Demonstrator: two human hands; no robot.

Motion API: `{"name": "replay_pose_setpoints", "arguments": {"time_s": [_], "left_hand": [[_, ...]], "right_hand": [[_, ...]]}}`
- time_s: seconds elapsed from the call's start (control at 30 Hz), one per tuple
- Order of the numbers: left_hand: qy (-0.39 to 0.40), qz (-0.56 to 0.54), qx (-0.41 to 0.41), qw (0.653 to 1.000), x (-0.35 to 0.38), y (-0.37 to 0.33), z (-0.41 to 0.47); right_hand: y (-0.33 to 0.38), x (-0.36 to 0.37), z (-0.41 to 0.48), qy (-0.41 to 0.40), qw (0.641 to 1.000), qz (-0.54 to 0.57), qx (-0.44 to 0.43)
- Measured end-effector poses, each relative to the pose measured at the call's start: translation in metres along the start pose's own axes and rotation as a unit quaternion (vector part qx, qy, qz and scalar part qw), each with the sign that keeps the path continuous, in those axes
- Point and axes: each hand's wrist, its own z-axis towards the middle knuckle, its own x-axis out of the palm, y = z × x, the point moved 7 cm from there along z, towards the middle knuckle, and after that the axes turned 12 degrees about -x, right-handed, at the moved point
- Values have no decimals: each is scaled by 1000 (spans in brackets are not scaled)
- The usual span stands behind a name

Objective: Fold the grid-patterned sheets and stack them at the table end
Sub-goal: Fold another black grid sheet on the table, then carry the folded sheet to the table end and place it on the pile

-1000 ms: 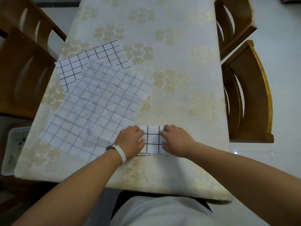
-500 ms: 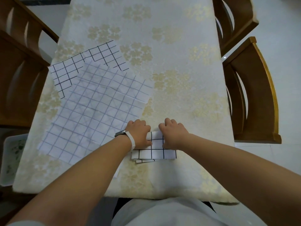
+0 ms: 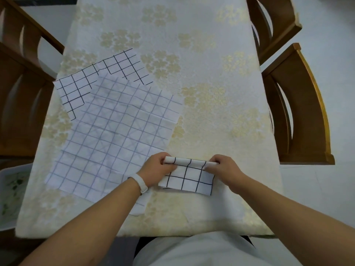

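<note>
Near edge (image 3: 192,232), L hand (image 3: 157,169), R hand (image 3: 223,169) pinch sheet (image 3: 190,177).

Long table (image 3: 134,230) runs away from the viewer, covered w/ a cream tablecloth (image 3: 211,64) printed w/ pale gold flower clusters. 2 brown wooden chairs on the right: near chair (image 3: 301,116) w/ a curved slatted back just beside the table edge, far chair (image 3: 274,20) at top right. 2 more on the left, near one (image 3: 21,112) & far one (image 3: 15,29), both close to the table. Floor (image 3: 336,60) is pale grey-white tile under soft, even light. White tray (image 3: 11,189) w/ green leaf print sits low at bottom left.
</note>
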Motion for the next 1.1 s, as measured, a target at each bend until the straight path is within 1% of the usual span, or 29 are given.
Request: {"name": "replay_pose_setpoints", "arguments": {"time_s": [0.07, 0.13, 0.17, 0.23, 0.3, 0.33, 0.47, 0.57, 0.7, 0.9, 1.1], "left_hand": [[1, -77, -10, 997, 1, 5, -2], [-2, -125, -17, 992, 5, 9, -3], [-5, -149, -25, 988, 7, 11, -4], [0, -214, -51, 976, 13, 16, -5], [15, -275, -78, 958, 20, 17, -9], [21, -287, -83, 954, 24, 16, -10], [51, -299, -98, 948, 40, 7, -17], [79, -302, -91, 946, 52, -7, -21], [101, -281, -55, 953, 72, -36, -32], [69, -255, -14, 964, 122, -74, -62], [56, -245, -1, 968, 218, -111, -103]], "right_hand": [[-15, 3, -13, -37, 992, 117, 40], [-26, 12, -27, -52, 964, 249, 81], [-30, 17, -34, -55, 949, 296, 93], [-36, 23, -45, -64, 934, 337, 104], [-39, 22, -55, -78, 929, 348, 100], [-39, 20, -59, -86, 927, 351, 97], [-37, 5, -73, -129, 918, 365, 89], [-33, -12, -83, -157, 909, 379, 76], [-31, -36, -98, -177, 900, 396, 43], [-37, -92, -137, -207, 893, 400, 6], [-89, -171, -202, -245, 883, 401, -21]]}}
